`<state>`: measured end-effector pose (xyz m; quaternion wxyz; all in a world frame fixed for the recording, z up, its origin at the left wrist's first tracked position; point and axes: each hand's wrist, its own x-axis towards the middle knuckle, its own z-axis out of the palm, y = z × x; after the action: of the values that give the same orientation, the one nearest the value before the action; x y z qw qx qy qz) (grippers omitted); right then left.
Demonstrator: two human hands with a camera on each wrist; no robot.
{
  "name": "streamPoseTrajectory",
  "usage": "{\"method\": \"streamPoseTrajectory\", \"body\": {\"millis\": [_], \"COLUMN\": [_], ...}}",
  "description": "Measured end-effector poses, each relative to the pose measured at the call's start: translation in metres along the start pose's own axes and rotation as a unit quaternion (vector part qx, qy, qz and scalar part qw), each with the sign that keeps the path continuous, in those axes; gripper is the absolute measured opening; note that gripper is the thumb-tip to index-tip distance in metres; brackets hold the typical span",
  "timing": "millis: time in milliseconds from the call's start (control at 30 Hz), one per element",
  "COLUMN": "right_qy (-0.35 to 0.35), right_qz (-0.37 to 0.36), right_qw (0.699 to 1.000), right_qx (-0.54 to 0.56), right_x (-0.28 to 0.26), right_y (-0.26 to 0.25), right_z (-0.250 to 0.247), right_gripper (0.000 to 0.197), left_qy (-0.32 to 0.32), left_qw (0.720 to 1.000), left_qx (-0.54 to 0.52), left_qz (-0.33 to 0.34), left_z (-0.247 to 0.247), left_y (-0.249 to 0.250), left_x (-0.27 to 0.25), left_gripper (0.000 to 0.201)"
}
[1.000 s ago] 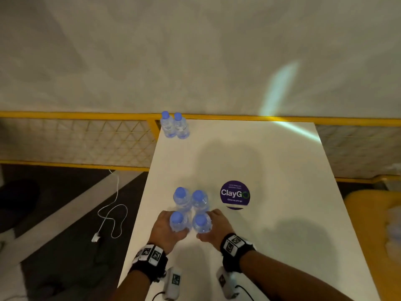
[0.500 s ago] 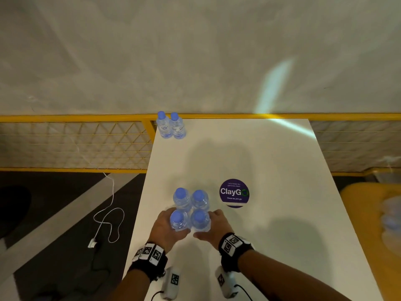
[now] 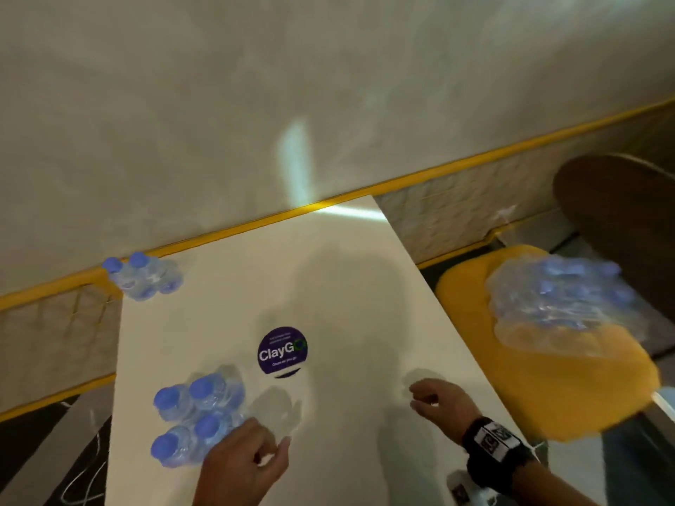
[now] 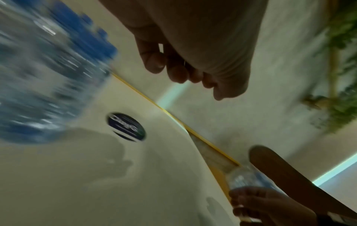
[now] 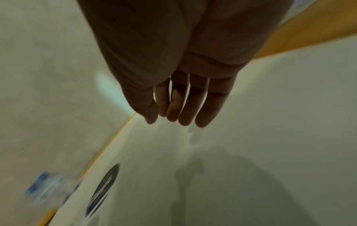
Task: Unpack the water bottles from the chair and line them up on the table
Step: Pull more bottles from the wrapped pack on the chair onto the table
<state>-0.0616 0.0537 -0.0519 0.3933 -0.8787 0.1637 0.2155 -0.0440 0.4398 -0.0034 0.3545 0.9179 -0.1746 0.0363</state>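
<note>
Wide white rectangular desk (image 3: 328,286) fills the middle of the head view, and off its right edge sits the yellow cushioned chair (image 3: 548,388) with the clear plastic-wrapped pack of blue-capped water bottles (image 3: 559,304) resting on the seat, blurred but plainly there. On the desk, a cluster of four clear blue-capped bottles (image 3: 193,418) stands near the front left corner, and a pair of matching bottles (image 3: 140,275) waits at the far left corner, well apart from the four. Between them, the round purple sticker (image 3: 282,350) lies flat. Now the hands: the left hand (image 3: 241,465) hovers just beside the four, fingers loosely curled, gripping nothing; the right hand (image 3: 440,401) floats over bare desk toward the chair side, fingers relaxed and empty, as the right wrist view confirms. The step in hand looks like the reach to the chair pack. To do it well, I'd say take each bottle round its body, lift it free of the wrap, and set it upright touching its neighbours so the row runs straight.
</note>
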Motion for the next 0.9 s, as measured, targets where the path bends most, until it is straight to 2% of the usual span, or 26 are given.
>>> {"method": "streamPoseTrajectory", "body": {"millis": [100,200,300,433,567,600,667,700,733,800,900], "right_qy": [0.076,0.127,0.179,0.234,0.269,0.272,0.264,0.251,0.239,0.233,0.208], "right_qz": [0.052,0.094,0.104,0.112,0.117,0.119,0.141,0.148,0.141,0.115,0.087], "right_qw": [0.995,0.986,0.974,0.954,0.939,0.937,0.939,0.944,0.950,0.959,0.974], "right_qx": [0.027,0.053,0.089,0.151,0.179,0.183,0.171,0.153,0.139,0.110,0.010], "right_x": [-0.018,-0.033,-0.039,-0.029,-0.002,0.006,0.022,0.029,0.036,0.045,0.062], "right_y": [0.055,0.097,0.129,0.167,0.185,0.188,0.192,0.191,0.192,0.190,0.186], "right_z": [-0.049,-0.092,-0.130,-0.172,-0.210,-0.219,-0.233,-0.240,-0.245,-0.254,-0.265], "right_gripper": [0.018,0.021,0.021,0.042,0.061,0.059,0.042,0.032,0.027,0.021,0.022], "left_qy": [-0.158,-0.324,-0.406,-0.429,-0.466,-0.482,-0.477,-0.458,-0.432,-0.381,-0.353], "left_qw": [0.986,0.944,0.909,0.899,0.883,0.875,0.878,0.887,0.898,0.916,0.921], "left_qx": [0.003,0.014,0.007,-0.009,-0.041,-0.041,-0.028,-0.022,-0.030,-0.057,-0.048], "left_qz": [0.047,0.062,0.090,0.083,0.040,0.018,-0.032,-0.054,-0.079,-0.114,-0.157], "left_z": [0.051,0.108,0.172,0.251,0.319,0.337,0.365,0.377,0.387,0.400,0.409], "left_y": [0.039,0.092,0.141,0.203,0.267,0.281,0.302,0.309,0.314,0.327,0.335], "left_x": [0.041,0.085,0.124,0.158,0.174,0.176,0.182,0.186,0.190,0.200,0.218], "left_gripper": [0.032,0.030,0.034,0.043,0.071,0.078,0.089,0.087,0.073,0.028,0.045]}}
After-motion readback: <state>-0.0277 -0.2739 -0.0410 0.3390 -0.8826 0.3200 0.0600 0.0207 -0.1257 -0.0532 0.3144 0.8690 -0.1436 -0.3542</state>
